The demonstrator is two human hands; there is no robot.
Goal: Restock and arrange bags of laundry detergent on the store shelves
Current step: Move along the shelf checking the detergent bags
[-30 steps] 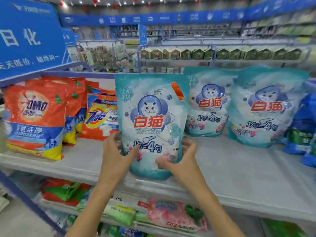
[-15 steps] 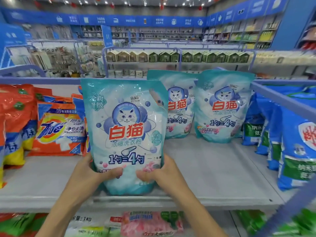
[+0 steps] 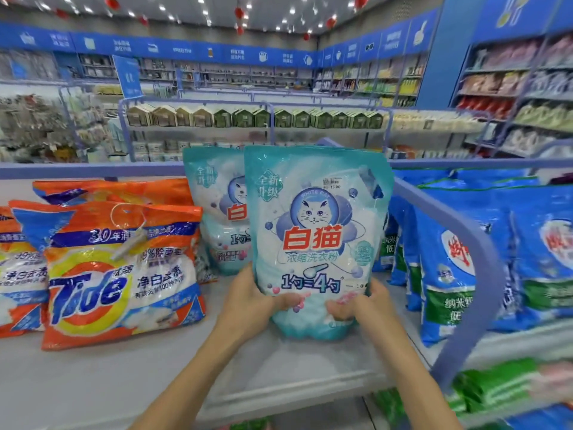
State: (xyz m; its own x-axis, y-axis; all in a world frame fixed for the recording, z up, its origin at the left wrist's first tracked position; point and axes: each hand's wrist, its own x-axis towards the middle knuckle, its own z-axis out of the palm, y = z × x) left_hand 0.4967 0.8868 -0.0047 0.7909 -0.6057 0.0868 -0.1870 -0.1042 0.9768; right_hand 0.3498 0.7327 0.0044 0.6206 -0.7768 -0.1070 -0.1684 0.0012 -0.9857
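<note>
Item: White Cat concentrated laundry powder bag [image 3: 313,237], teal and white, cat emblem, red characters, small price sticker [image 3: 333,183] near the top.
Position: upright, face to the viewer, on the grey top shelf [image 3: 139,373], right of centre. Its base is down at the shelf board; whether its weight rests there cannot be told.
Left grip [image 3: 251,301]: closed round the bag's lower left edge, thumb across the front, fingers hidden behind.
Right grip [image 3: 369,302]: closed round the lower right edge, thumb pressed into the front, fingers hidden behind.

Neighbouring stock:
- Second White Cat bag [image 3: 217,218]: upright, just behind and to the left, partly covered by the held bag.
- Tide bag [image 3: 121,274]: orange, leaning back, left of the held bag and apart from it.
- Orange bag [image 3: 117,190]: behind the Tide bag, top edge showing.
- Another orange bag [image 3: 18,274]: far left, cut by the frame edge.
- Blue and green detergent bags [image 3: 449,259]: upright row to the right, beyond the curved lilac shelf rail [image 3: 477,274].
- Green packs [image 3: 502,383]: lower shelf, right, blurred.
</note>
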